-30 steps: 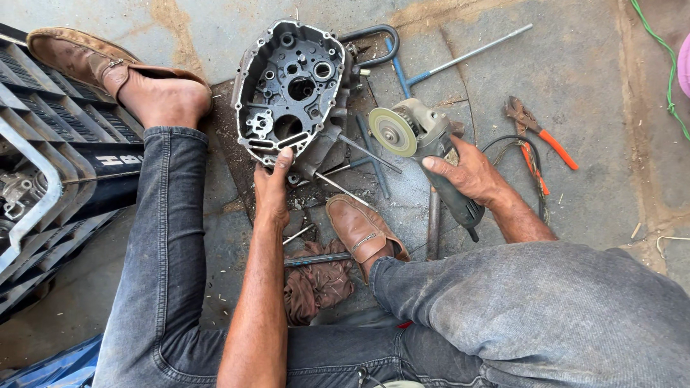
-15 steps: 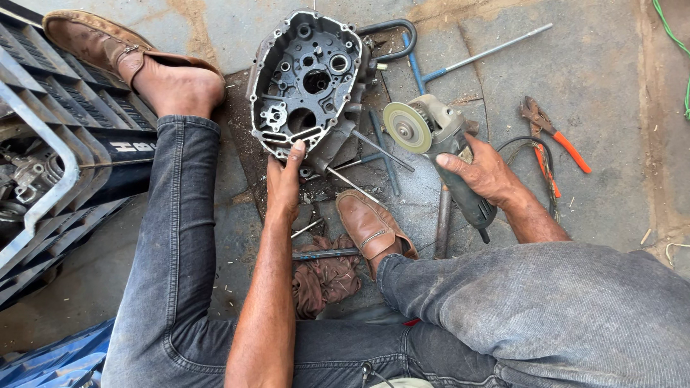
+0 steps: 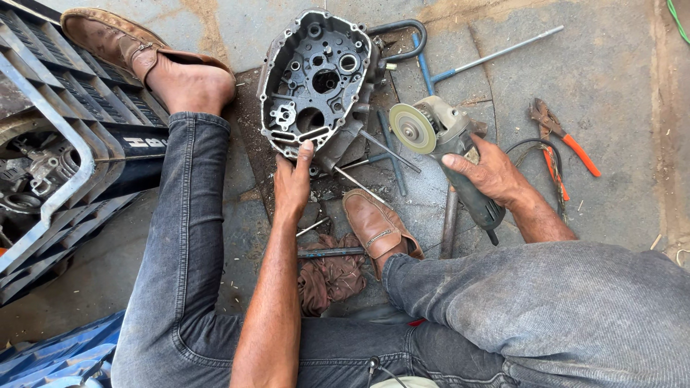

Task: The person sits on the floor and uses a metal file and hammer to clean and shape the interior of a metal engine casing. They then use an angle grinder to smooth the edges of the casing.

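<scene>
From the head camera, the person sits on a concrete floor (image 3: 618, 79) with both legs in grey jeans spread around the work. The left hand (image 3: 293, 183) lies with fingers stretched out and loosely together, its fingertips pressed against the lower rim of a dark metal engine crankcase half (image 3: 316, 79); it braces the casting and does not close around it. The crankcase half stands tilted with its open, bored side towards the camera, resting on a dark mat between the person's feet. The right hand (image 3: 492, 172) is wrapped tight around the body of an angle grinder (image 3: 449, 147), whose greenish disc (image 3: 412, 128) faces the camera just beside the right edge of the crankcase, apart from it. The grinder's black cable curls away behind the wrist.

A brown shoe (image 3: 377, 226) on the right foot sits just below the casting, and a second brown shoe (image 3: 108, 36) hangs half off the left heel at top left. A reddish rag (image 3: 330, 276) lies beside the right shoe. Orange-handled pliers (image 3: 564, 140) rest well to the right, a long T-handle wrench (image 3: 496, 54) lies above the grinder, and several thin rods lie scattered under the casting. A black plastic crate (image 3: 65, 144) holding metal parts fills the left edge.
</scene>
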